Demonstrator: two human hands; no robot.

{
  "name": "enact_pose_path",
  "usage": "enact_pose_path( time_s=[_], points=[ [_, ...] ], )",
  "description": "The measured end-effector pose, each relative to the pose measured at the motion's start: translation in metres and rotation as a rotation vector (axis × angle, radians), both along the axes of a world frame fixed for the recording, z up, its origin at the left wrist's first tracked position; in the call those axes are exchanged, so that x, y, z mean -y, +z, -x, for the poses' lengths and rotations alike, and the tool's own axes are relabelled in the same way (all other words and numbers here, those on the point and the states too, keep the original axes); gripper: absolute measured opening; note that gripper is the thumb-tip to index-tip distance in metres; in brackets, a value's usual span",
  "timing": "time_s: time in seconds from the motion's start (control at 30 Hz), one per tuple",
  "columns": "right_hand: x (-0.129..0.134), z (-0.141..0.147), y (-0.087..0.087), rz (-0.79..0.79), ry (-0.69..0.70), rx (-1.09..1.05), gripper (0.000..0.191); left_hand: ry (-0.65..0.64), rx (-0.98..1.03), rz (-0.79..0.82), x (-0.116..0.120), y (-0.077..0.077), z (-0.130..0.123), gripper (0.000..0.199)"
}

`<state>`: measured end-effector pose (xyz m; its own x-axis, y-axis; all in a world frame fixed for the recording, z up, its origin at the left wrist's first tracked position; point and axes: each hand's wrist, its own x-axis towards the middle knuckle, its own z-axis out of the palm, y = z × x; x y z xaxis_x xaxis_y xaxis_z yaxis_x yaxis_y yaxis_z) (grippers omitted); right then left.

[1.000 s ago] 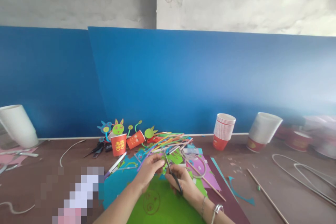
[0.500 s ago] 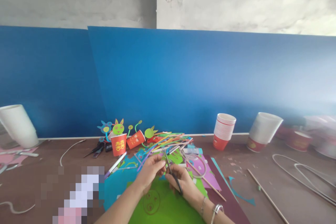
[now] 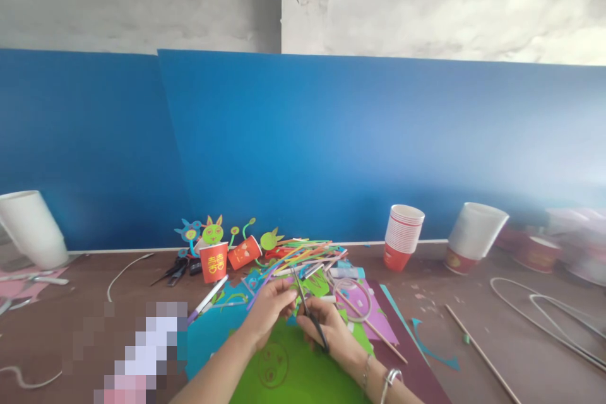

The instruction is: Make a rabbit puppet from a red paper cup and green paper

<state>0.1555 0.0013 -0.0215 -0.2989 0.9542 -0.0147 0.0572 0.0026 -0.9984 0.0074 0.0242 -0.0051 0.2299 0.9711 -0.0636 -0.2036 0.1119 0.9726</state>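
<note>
My right hand [image 3: 326,327] is closed round the black handles of a pair of scissors [image 3: 316,323], whose blades point up and away. Just left of the blades, the fingers of my left hand [image 3: 274,306] are pinched on a small piece of green paper, mostly hidden by the fingertips. Both hands are over a green sheet [image 3: 303,372] with a round face drawn on it. Beneath and beside it lie a blue sheet [image 3: 203,338] and a purple sheet [image 3: 386,322].
Behind the hands lie colourful sticks [image 3: 307,255] and a red cup [image 3: 214,263] near paper animal cutouts. Stacked cups [image 3: 402,237] stand back right. A wooden stick [image 3: 480,350] and cable [image 3: 544,315] lie right, a marker [image 3: 208,298] left.
</note>
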Motion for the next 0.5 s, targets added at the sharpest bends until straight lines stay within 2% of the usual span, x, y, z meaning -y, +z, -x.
enact_pose_path(
  time_s=[0.5],
  points=[
    [-0.0001, 0.0005, 0.0021, -0.029, -0.005, 0.026, 0.035, 0.007, -0.001, 0.007, -0.0011, 0.0007, 0.0001, 0.029]
  ],
)
